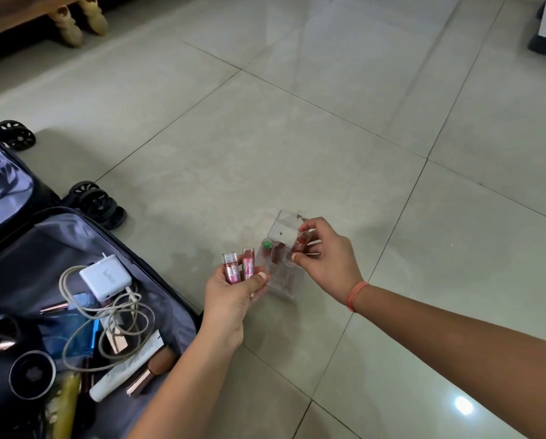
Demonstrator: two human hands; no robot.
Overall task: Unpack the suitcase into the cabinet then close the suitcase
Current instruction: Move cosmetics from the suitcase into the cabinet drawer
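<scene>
Suitcase [59, 236] lies open at the floor's [297, 122] lower-left edge in the head view, cut off by the frame, with a charger [105, 277] and cosmetics inside. It is just left of the left hand [230, 299] — the nearer one — which grips two pink tubes [230, 269] upright. The right hand [325, 264] pinches a reddish tube [300, 242] at a clear organiser [284, 226] standing between the hands; its compartments are hard to make out, and no cabinet plainly shows.
</scene>
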